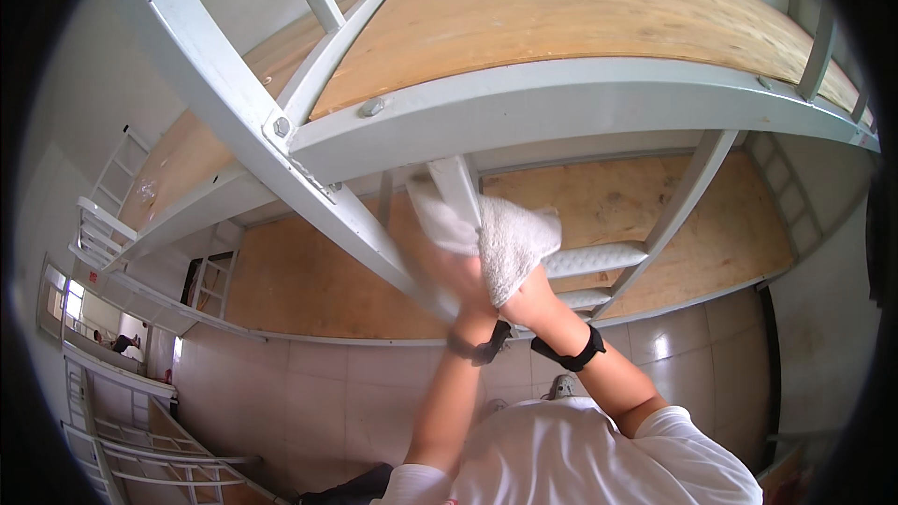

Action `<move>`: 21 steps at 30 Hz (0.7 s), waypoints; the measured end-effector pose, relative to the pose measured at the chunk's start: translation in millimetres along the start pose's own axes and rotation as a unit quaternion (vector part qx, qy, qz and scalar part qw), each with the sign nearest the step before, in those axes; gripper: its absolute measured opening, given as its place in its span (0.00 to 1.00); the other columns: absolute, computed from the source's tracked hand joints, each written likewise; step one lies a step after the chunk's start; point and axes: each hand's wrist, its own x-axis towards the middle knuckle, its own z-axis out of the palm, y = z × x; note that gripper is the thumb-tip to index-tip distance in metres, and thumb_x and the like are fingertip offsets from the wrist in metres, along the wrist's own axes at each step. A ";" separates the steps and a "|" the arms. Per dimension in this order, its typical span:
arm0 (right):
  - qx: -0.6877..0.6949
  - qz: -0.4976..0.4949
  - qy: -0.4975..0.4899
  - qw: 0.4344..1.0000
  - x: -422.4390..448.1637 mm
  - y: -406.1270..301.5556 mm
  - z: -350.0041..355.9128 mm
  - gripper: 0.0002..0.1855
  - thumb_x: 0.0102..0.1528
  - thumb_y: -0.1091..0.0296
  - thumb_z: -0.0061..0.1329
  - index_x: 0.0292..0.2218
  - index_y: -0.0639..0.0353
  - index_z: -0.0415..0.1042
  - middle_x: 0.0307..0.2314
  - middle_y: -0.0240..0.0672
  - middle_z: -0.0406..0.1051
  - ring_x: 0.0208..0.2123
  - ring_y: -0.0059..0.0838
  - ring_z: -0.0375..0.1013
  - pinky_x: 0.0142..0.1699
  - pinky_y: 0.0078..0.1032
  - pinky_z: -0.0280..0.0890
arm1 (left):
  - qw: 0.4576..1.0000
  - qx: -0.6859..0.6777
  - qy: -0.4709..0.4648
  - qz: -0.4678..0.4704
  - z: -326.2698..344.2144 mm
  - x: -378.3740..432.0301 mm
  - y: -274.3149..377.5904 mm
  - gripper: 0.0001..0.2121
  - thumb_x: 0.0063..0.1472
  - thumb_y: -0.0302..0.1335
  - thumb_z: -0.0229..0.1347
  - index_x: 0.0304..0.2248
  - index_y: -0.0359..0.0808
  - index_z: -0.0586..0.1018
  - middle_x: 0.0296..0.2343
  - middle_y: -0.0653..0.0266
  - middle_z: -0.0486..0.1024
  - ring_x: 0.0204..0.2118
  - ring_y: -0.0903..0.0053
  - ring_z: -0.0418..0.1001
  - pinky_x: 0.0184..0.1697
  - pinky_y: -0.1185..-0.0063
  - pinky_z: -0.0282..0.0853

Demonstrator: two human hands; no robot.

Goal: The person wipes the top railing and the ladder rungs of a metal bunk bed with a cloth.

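Observation:
A whitish terry cloth wraps around the white metal ladder upright under the upper bunk's front rail. My right hand grips the cloth on the right side of the upright, its fingers mostly covered by the fabric. On the other side, my left hand is blurred and presses the cloth against the upright. Whether this is one cloth or two cannot be told. The wrists are close together, each with a black strap around it.
Above is the upper bunk rail with a wooden bed board. A bolted bed post slants past on the left. Ladder rungs are right of my hands. Behind lies a lower bunk board. A person appears far left.

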 end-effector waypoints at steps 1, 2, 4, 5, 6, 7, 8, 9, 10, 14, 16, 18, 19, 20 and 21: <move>-0.011 0.004 0.011 1.000 -7.4 8.0 1.3 0.25 0.60 0.55 0.51 0.52 0.66 0.70 0.48 0.50 0.71 0.50 0.50 0.70 0.56 0.44 0.64 | 1.000 0.007 0.002 0.015 1.3 -5.7 0.1 0.12 0.61 0.31 0.57 0.40 0.32 0.76 0.37 0.59 0.75 0.38 0.68 0.74 0.42 0.71 0.69; -0.022 0.009 0.022 0.999 -15.8 17.8 2.7 0.25 0.60 0.55 0.52 0.51 0.66 0.70 0.47 0.50 0.71 0.48 0.51 0.71 0.54 0.44 0.64 | 0.999 0.019 0.004 0.030 0.2 -13.5 0.1 0.12 0.61 0.32 0.58 0.40 0.32 0.76 0.37 0.59 0.75 0.39 0.68 0.74 0.42 0.71 0.69; -0.105 -0.027 0.034 0.994 -27.5 28.2 4.8 0.23 0.56 0.56 0.53 0.47 0.65 0.71 0.41 0.50 0.72 0.42 0.55 0.72 0.49 0.44 0.66 | 0.997 0.050 -0.006 0.053 -6.5 -28.7 -6.5 0.13 0.60 0.32 0.58 0.40 0.32 0.76 0.37 0.58 0.75 0.39 0.67 0.74 0.43 0.70 0.69; -0.115 -0.029 0.058 0.991 -28.3 31.3 8.0 0.27 0.56 0.49 0.53 0.46 0.64 0.71 0.39 0.48 0.72 0.39 0.53 0.72 0.46 0.43 0.66 | 0.996 0.065 -0.013 0.059 -9.6 -35.6 -12.1 0.13 0.60 0.33 0.59 0.40 0.32 0.76 0.37 0.58 0.75 0.39 0.67 0.74 0.44 0.70 0.69; -0.124 -0.031 0.082 0.988 -28.3 35.3 14.0 0.31 0.55 0.41 0.53 0.45 0.62 0.71 0.36 0.46 0.72 0.37 0.52 0.73 0.44 0.42 0.67 | 0.994 0.082 -0.024 0.063 -13.4 -41.7 -19.2 0.14 0.60 0.33 0.59 0.40 0.32 0.76 0.37 0.58 0.75 0.40 0.66 0.74 0.44 0.70 0.69; -0.135 -0.034 0.106 0.985 -27.9 37.0 17.4 0.35 0.55 0.34 0.54 0.45 0.61 0.71 0.34 0.44 0.73 0.35 0.50 0.74 0.41 0.40 0.67 | 0.993 0.095 -0.035 0.065 -15.0 -47.0 -27.2 0.14 0.60 0.33 0.59 0.40 0.32 0.76 0.37 0.58 0.75 0.40 0.66 0.74 0.44 0.69 0.69; -0.154 -0.040 0.114 0.981 -28.8 37.1 18.5 0.36 0.55 0.32 0.53 0.45 0.61 0.71 0.33 0.44 0.73 0.34 0.50 0.74 0.39 0.40 0.68 | 0.991 0.104 -0.047 0.065 -16.5 -51.8 -34.6 0.15 0.59 0.34 0.60 0.41 0.32 0.76 0.38 0.58 0.75 0.40 0.66 0.74 0.45 0.69 0.69; -0.148 -0.033 0.109 0.982 -28.6 31.7 22.5 0.31 0.54 0.41 0.52 0.46 0.62 0.72 0.35 0.46 0.73 0.36 0.52 0.74 0.42 0.41 0.67 | 0.990 0.117 -0.054 0.060 -21.7 -55.9 -42.8 0.15 0.59 0.34 0.60 0.41 0.32 0.76 0.38 0.58 0.75 0.40 0.65 0.75 0.45 0.69 0.69; -0.150 -0.028 0.108 0.982 -26.6 22.3 20.8 0.27 0.54 0.51 0.52 0.47 0.64 0.72 0.36 0.49 0.73 0.39 0.55 0.73 0.45 0.43 0.67 | 0.989 0.123 -0.061 0.055 -22.0 -60.5 -50.6 0.16 0.59 0.34 0.61 0.41 0.32 0.77 0.38 0.58 0.75 0.41 0.65 0.75 0.45 0.69 0.69; -0.119 0.006 0.097 0.988 -24.7 3.2 22.2 0.26 0.54 0.57 0.52 0.49 0.65 0.72 0.39 0.51 0.73 0.41 0.56 0.73 0.48 0.42 0.67 | 0.988 0.133 -0.076 0.008 -25.7 -78.1 -77.9 0.17 0.58 0.36 0.62 0.41 0.32 0.77 0.38 0.57 0.75 0.42 0.63 0.75 0.47 0.67 0.68; -0.118 0.003 0.096 0.988 -24.1 2.9 22.6 0.27 0.55 0.54 0.53 0.50 0.65 0.71 0.39 0.50 0.73 0.41 0.55 0.73 0.48 0.41 0.67 | 0.989 0.124 -0.071 -0.024 -25.4 -82.1 -83.4 0.18 0.58 0.36 0.63 0.42 0.32 0.77 0.38 0.57 0.75 0.42 0.63 0.75 0.48 0.67 0.68; -0.129 0.010 0.081 0.988 -24.5 4.6 21.7 0.27 0.56 0.53 0.54 0.50 0.65 0.71 0.39 0.49 0.73 0.41 0.53 0.74 0.48 0.40 0.67 | 0.991 0.094 -0.063 -0.072 -27.1 -88.4 -87.8 0.19 0.57 0.37 0.63 0.42 0.32 0.77 0.38 0.57 0.75 0.42 0.62 0.75 0.49 0.66 0.68; -0.133 -0.008 0.095 0.986 -24.5 9.3 23.0 0.25 0.56 0.56 0.53 0.48 0.65 0.71 0.37 0.49 0.73 0.39 0.52 0.74 0.45 0.40 0.67 | 0.991 0.064 -0.058 -0.104 -29.3 -87.0 -85.5 0.19 0.57 0.35 0.62 0.43 0.32 0.76 0.38 0.55 0.74 0.42 0.59 0.73 0.48 0.64 0.67; -0.135 -0.027 0.109 0.984 -24.9 19.1 26.6 0.22 0.56 0.58 0.52 0.47 0.64 0.72 0.35 0.48 0.73 0.37 0.51 0.73 0.43 0.39 0.67 | 0.989 0.036 -0.052 -0.134 -32.8 -85.1 -83.5 0.18 0.58 0.33 0.62 0.44 0.31 0.74 0.38 0.54 0.72 0.42 0.56 0.71 0.48 0.62 0.65; -0.142 -0.043 0.121 0.982 -26.3 24.4 28.0 0.20 0.55 0.60 0.51 0.46 0.63 0.72 0.33 0.47 0.72 0.35 0.50 0.73 0.41 0.39 0.68 | 0.994 0.052 -0.036 -0.093 -36.9 -80.5 -69.6 0.19 0.58 0.32 0.61 0.45 0.31 0.73 0.40 0.52 0.71 0.44 0.55 0.70 0.49 0.61 0.65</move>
